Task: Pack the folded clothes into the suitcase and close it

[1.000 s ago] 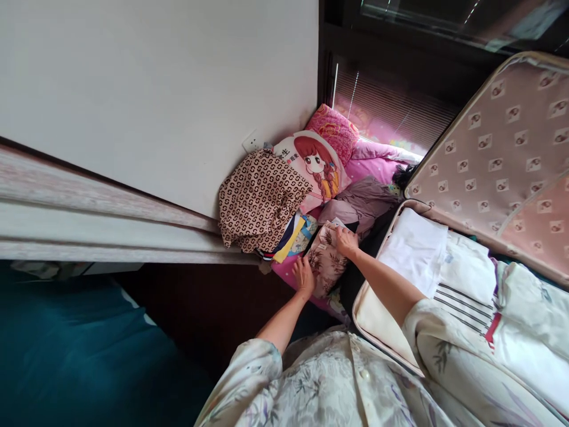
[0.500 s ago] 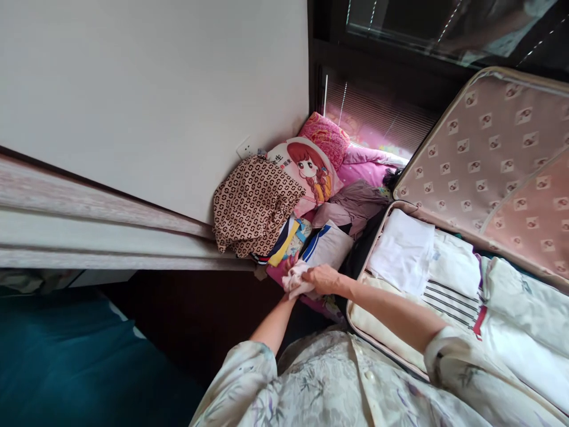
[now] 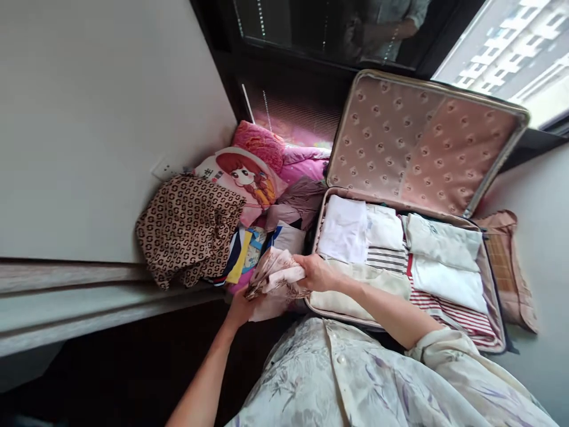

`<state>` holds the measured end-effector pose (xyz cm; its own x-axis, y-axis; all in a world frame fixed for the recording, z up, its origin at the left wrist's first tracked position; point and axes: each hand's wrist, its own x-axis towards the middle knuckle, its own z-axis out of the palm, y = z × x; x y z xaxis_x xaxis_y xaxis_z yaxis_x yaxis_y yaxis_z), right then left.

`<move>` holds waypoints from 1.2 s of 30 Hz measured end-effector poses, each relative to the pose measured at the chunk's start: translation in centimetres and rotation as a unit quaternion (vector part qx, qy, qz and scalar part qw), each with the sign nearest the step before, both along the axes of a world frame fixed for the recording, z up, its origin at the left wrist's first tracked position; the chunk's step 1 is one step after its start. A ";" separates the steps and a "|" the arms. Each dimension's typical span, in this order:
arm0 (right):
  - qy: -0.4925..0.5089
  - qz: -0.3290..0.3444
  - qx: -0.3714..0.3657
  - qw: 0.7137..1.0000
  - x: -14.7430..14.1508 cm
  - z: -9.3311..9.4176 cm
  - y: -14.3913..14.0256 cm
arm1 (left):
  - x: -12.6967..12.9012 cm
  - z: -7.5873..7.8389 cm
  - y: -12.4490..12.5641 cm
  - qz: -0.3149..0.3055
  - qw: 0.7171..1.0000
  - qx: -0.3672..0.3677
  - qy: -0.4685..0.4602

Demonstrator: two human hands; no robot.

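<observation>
The patterned cloth (image 3: pixel 276 279), pressed flat on the pile a second ago, is now lifted and bunched between both hands, left hand (image 3: pixel 240 307) gripping beneath, right hand (image 3: pixel 316 273) clenched on its edge, just beside the open suitcase (image 3: pixel 498 332) of folded clothes (image 3: pixel 413 255).

Both arms reach forward, left hand (image 3: pixel 240 306) and right hand (image 3: pixel 316 274) with fingers clenched.
</observation>
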<state>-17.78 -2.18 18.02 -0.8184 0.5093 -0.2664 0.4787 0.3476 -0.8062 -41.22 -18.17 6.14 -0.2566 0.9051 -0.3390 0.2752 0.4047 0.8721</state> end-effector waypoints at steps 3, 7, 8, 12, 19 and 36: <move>0.077 -0.095 -0.062 0.990 4.8 1.2 1.4 | 1.6 2.7 1.6 -0.042 0.997 -0.006 -0.066; 0.131 -0.170 -0.073 0.974 11.7 2.9 3.5 | 7.0 6.5 5.3 -0.085 0.989 -0.012 -0.119; 0.132 -0.185 -0.062 0.972 13.4 3.4 4.2 | 8.9 7.2 6.2 -0.085 0.987 -0.020 -0.134; 0.105 -0.229 -0.003 0.968 19.8 5.1 7.9 | 17.2 8.3 9.0 -0.061 0.973 -0.036 -0.220; -0.126 -0.215 0.146 0.957 25.8 4.0 16.0 | 28.8 5.2 11.5 -0.056 0.974 -0.031 -0.218; -0.317 -0.223 0.309 0.868 21.6 -11.7 6.2 | 31.9 -3.0 11.6 -0.446 0.797 0.098 0.395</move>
